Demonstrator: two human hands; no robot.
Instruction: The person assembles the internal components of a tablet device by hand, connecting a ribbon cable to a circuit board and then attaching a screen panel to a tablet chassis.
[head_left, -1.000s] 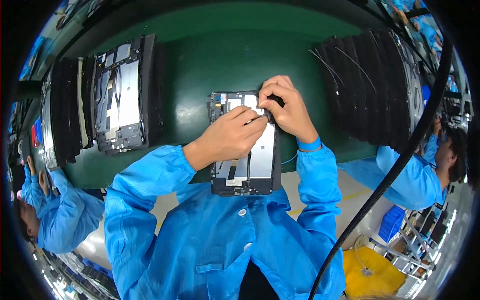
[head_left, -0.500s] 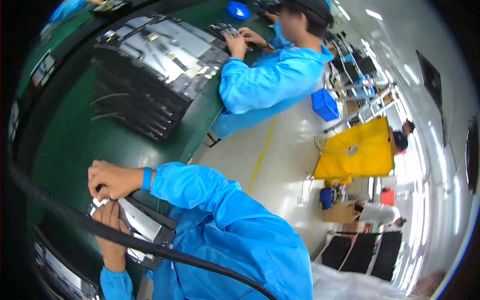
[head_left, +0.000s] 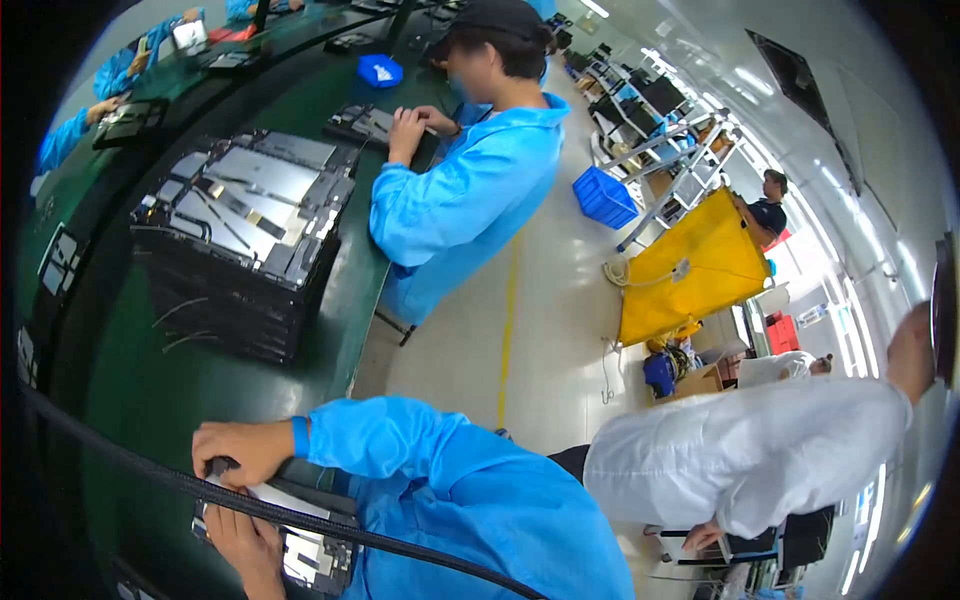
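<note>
Nearest: black braided cable [head_left: 350,535] slants across the lower left, in front of both hands and the work.

Opened tablet-like device [head_left: 320,560], silvery plates in a dark frame, lies at the edge of the green bench [head_left: 140,400], close against the wearer's blue jacket [head_left: 480,500]. Both hands on its far end.

Right hand [head_left: 245,448], blue wristband [head_left: 300,437] at the cuff: fingers curled narrow over a small dark piece [head_left: 220,466]; cannot tell whether it is pinched or only touched. Left hand [head_left: 250,545]: fingers together, laid over the device near the right fingertips, partly behind the cable; cannot tell if anything is held.

Farther along the bench, a tall stack of similar devices [head_left: 245,200], top one showing silver plates and dark strips; two thin pale wires [head_left: 185,318] poke from its side.

Beyond it, co-worker in blue jacket and black cap [head_left: 470,180], both hands at another device [head_left: 368,124]; small blue bin [head_left: 380,71] just past that.

Right side: person in white coat [head_left: 730,440]. Past a yellow floor line [head_left: 508,330], a yellow-covered cart [head_left: 690,270] and blue crate [head_left: 603,197]. Upper left, other workers' hands [head_left: 105,108] across the bench.
</note>
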